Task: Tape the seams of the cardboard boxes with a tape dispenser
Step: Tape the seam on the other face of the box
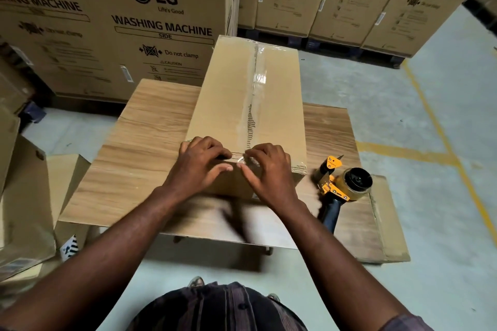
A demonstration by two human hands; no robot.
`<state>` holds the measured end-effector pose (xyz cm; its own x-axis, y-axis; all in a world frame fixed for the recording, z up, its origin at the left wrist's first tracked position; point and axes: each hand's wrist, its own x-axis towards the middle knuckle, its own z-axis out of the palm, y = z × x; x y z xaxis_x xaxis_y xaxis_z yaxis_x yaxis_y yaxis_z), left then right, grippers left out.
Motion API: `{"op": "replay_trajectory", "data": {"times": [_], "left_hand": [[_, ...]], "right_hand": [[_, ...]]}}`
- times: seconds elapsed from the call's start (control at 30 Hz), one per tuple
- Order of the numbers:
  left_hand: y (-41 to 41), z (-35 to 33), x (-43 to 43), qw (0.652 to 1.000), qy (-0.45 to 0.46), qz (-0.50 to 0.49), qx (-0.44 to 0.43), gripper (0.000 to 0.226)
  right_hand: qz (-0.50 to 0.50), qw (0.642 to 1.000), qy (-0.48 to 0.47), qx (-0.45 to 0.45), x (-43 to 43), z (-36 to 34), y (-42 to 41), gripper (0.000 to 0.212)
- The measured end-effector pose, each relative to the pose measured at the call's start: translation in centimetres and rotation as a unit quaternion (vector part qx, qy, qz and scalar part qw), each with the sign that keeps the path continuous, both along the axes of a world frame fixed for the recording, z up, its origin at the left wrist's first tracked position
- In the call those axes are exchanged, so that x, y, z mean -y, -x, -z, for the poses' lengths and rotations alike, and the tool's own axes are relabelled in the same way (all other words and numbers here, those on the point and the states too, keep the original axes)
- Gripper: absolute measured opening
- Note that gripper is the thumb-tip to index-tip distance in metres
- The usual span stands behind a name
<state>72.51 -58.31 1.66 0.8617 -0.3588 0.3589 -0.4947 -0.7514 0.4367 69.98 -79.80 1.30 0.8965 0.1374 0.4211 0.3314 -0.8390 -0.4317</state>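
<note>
Box: the long cardboard box (223, 94) lies on the wooden table (139, 142), its short end towards you.
Seam: clear tape (255, 83) runs down the middle seam of the top, wrinkled in places, and reaches the near edge.
Left hand: your left hand (199, 166) rests on the near top edge, fingers bent over the corner, thumb on the front face; it presses and grasps nothing.
Right hand: your right hand (269, 169) sits just beside it, fingertips pressing the tape end onto the box, nothing gripped.
Dispenser: the yellow tape dispenser (341, 185) lies on the table, right of the box's near corner, apart from both hands, black handle towards you.
Behind: tall washing machine cartons (107, 21) stand on the floor.
</note>
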Motion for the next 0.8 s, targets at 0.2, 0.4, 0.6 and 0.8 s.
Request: {"op": "replay_trajectory", "data": {"times": [0.2,0.4,0.6,0.8], "left_hand": [[-0.5,0.0,-3.0,1.000,-0.012,-0.008,-0.020,0.034],[-1.4,-0.6,-4.8,0.997,0.068,0.032,-0.010,0.021],[-1.9,0.0,-6.3,0.990,0.128,0.009,-0.053,0.026],[-1.0,1.0,-5.9,0.914,0.336,-0.128,-0.186,0.057]], "right_hand": [[0.010,1.000,0.001,0.014,-0.6,0.9,-0.2,0.019],[0.027,1.000,0.009,0.008,-2.6,0.2,-0.3,0.024],[0.022,1.000,0.002,-0.017,-5.7,0.3,-1.6,0.019],[0.043,0.999,-0.006,-0.029,-6.5,-0.1,-1.5,0.024]]}}
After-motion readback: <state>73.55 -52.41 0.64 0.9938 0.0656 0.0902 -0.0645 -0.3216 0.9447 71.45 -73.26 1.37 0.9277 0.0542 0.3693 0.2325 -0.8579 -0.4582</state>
